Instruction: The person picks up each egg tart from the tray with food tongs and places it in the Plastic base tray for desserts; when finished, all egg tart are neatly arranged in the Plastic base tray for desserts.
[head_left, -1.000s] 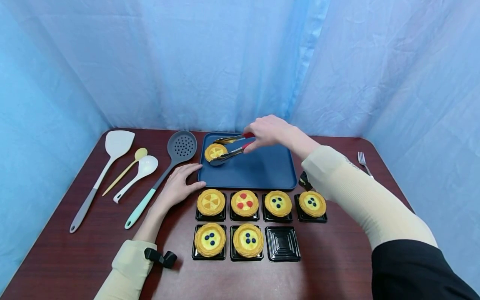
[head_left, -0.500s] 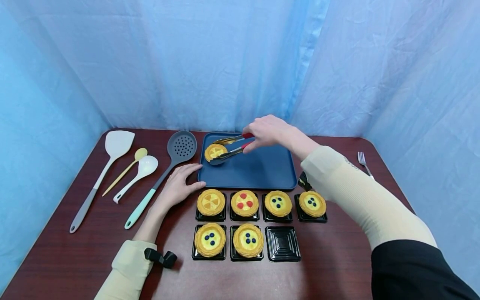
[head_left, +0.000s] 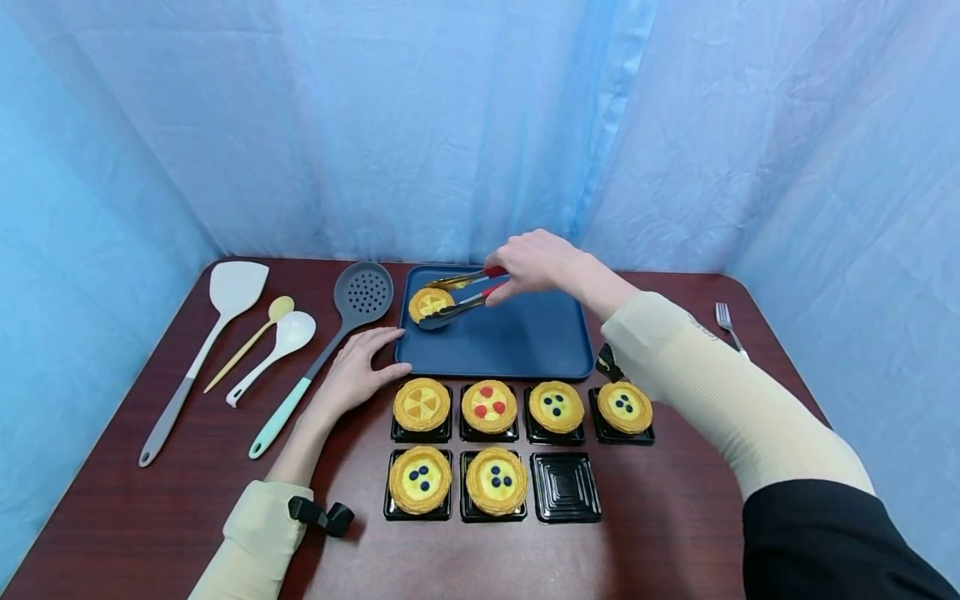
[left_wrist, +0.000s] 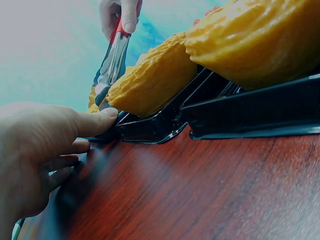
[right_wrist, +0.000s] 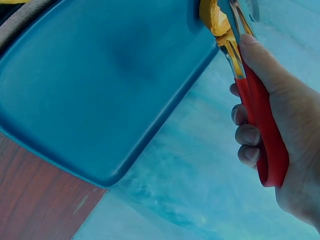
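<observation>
My right hand [head_left: 536, 262] grips the red handles of a pair of tongs [right_wrist: 270, 135]. The tongs' tips stand on either side of an egg tart [head_left: 431, 303] topped with orange wedges, at the left end of the blue tray [head_left: 517, 337]. In the right wrist view the tart is partly cut off by the frame's top. My left hand [head_left: 362, 367] lies by the tray's front left corner, fingers spread loosely and fingertips right at its rim. Its thumb points toward a second orange-wedge tart [head_left: 422, 405] in a black plastic base.
Along the front stand a red-topped tart [head_left: 489, 407] and several blueberry tarts [head_left: 556, 407] on black bases. One black base [head_left: 566, 488] shows its ribbed inside. Left lie a skimmer [head_left: 364, 293], white ladle [head_left: 295, 331], yellow spoon [head_left: 281, 309] and turner [head_left: 238, 287]; right, a fork [head_left: 724, 319].
</observation>
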